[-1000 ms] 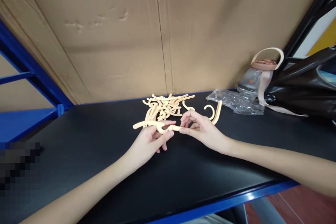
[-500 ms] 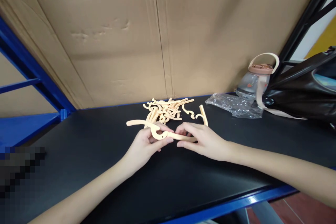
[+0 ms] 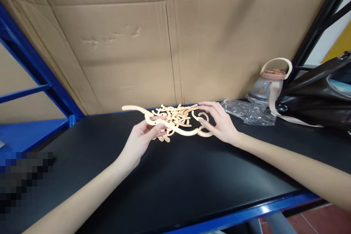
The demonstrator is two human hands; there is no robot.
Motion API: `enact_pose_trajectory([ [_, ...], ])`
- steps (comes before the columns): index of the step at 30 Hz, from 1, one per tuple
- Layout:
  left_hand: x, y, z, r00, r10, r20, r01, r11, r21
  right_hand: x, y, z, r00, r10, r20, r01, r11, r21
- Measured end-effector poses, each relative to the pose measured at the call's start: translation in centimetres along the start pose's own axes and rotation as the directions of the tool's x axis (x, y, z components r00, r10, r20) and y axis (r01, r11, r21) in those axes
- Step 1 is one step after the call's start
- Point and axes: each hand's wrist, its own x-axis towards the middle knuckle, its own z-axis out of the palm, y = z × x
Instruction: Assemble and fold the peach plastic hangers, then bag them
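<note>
My left hand (image 3: 137,137) pinches a long, curved beige hanger piece (image 3: 179,130) between thumb and fingers, raised above the black tabletop. The piece has a notch and a small hole near my fingers, and one end sticks out to the upper left. At its right end is a curled part (image 3: 205,134); I cannot tell whether the two are joined. My right hand (image 3: 223,126) is open, thumb and fingers apart, reaching over the right side of a pile of similar beige pieces (image 3: 175,115). Its fingertips are close to the ends of some slim strips. My left fingers hide part of the pile.
A crumpled clear plastic bag (image 3: 246,111) lies to the right, beside a strapped water bottle (image 3: 263,86) and a black bag (image 3: 315,95). Behind the black tabletop (image 3: 175,182) stands a cardboard wall (image 3: 131,58). A blue frame (image 3: 55,91) borders the left.
My right hand has let go of the hanger piece, opened and moved forward to the pile. My left hand has shifted left and away from me, still holding the piece.
</note>
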Motion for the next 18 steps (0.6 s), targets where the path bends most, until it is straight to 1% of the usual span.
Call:
enact_pose_trajectory([
  [2, 0.2, -0.1, -0.3, 1.0, -0.006, -0.013, 0.005, 0.999, -0.05, -0.1, 0.2, 0.0, 0.997, 0.08, -0.003, -0.08, 0.994, 0.076],
  [3, 0.3, -0.1, -0.5, 1.0, -0.012, -0.023, 0.01, 0.997, -0.076, -0.2, 0.3, 0.1, 0.992, 0.125, 0.018, -0.126, 0.986, 0.113],
  [4, 0.4, -0.1, -0.7, 0.999, -0.021, -0.041, 0.016, 0.994, -0.104, -0.2, 0.4, 0.2, 0.985, 0.161, 0.057, -0.168, 0.976, 0.138],
  [6, 0.7, -0.1, -0.9, 0.995, -0.042, -0.088, 0.028, 0.986, -0.162, -0.3, 0.6, 0.4, 0.962, 0.21, 0.174, -0.237, 0.96, 0.152],
  [9, 1.0, -0.1, -1.1, 0.987, -0.081, -0.137, 0.049, 0.973, -0.225, -0.5, 0.4, 0.8, 0.91, 0.263, 0.319, -0.323, 0.934, 0.151],
  [12, 1.1, 0.0, -1.1, 0.978, -0.104, -0.183, 0.048, 0.958, -0.284, -0.5, -0.2, 0.9, 0.873, 0.323, 0.365, -0.411, 0.891, 0.194],
  [14, 1.1, 0.1, -1.1, 0.965, -0.118, -0.233, 0.039, 0.947, -0.32, -0.4, -0.6, 0.8, 0.872, 0.318, 0.371, -0.412, 0.886, 0.211],
  [16, 1.2, 0.2, -1.1, 0.953, -0.132, -0.272, 0.032, 0.939, -0.341, -0.3, -1.0, 0.8, 0.884, 0.267, 0.385, -0.369, 0.902, 0.222],
  [18, 1.2, 0.3, -1.1, 0.949, -0.136, -0.285, 0.028, 0.935, -0.353, -0.2, -1.2, 0.8, 0.886, 0.22, 0.408, -0.338, 0.909, 0.245],
])
